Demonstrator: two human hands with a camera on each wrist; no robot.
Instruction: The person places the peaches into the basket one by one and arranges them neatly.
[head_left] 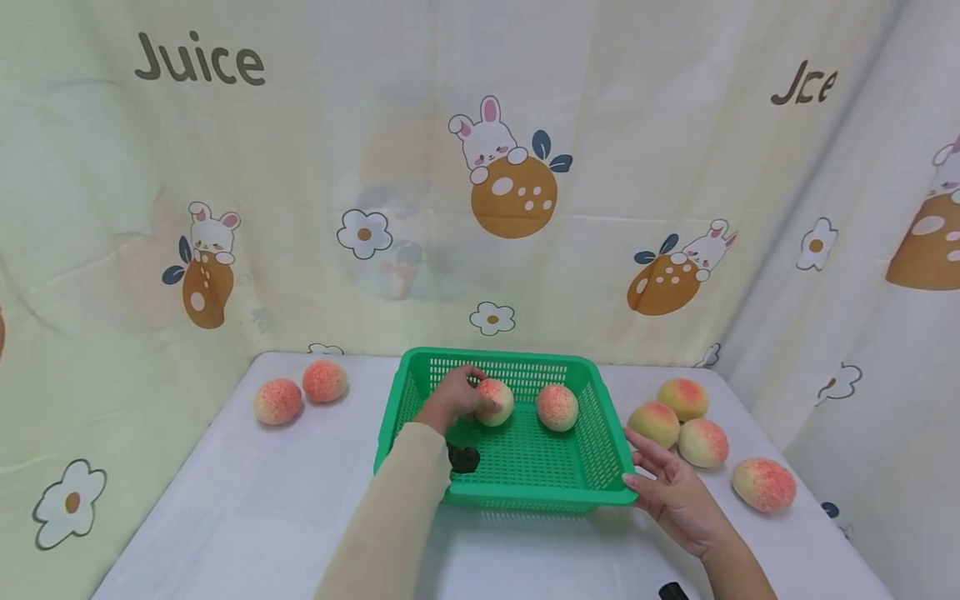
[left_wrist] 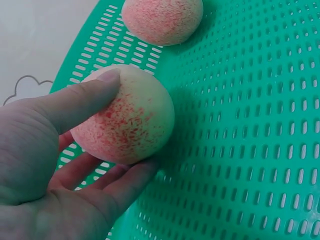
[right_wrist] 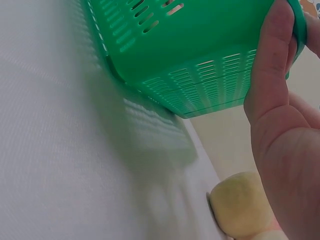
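Note:
My left hand [head_left: 452, 397] reaches into a green plastic basket [head_left: 536, 495] and holds a pink-and-cream peach [left_wrist: 131, 117] with the thumb on top and fingers beneath. A second peach [head_left: 557, 407] sits apart from it in the basket, toward the right. At the basket's near right corner, my right hand [head_left: 678, 498] grips the rim, with the thumb on the near side. In the right wrist view, the basket wall [right_wrist: 200, 55] slants above the table, its near side raised over a shadow. My right palm is partly out of view there.
Two peaches [head_left: 278, 402] lie on the white-covered table [head_left: 247, 492] at the left. At the right are three peaches [head_left: 703, 442] in a cluster and a single peach [head_left: 764, 484] nearer me. A printed curtain [head_left: 420, 167] hangs behind the table and along both sides.

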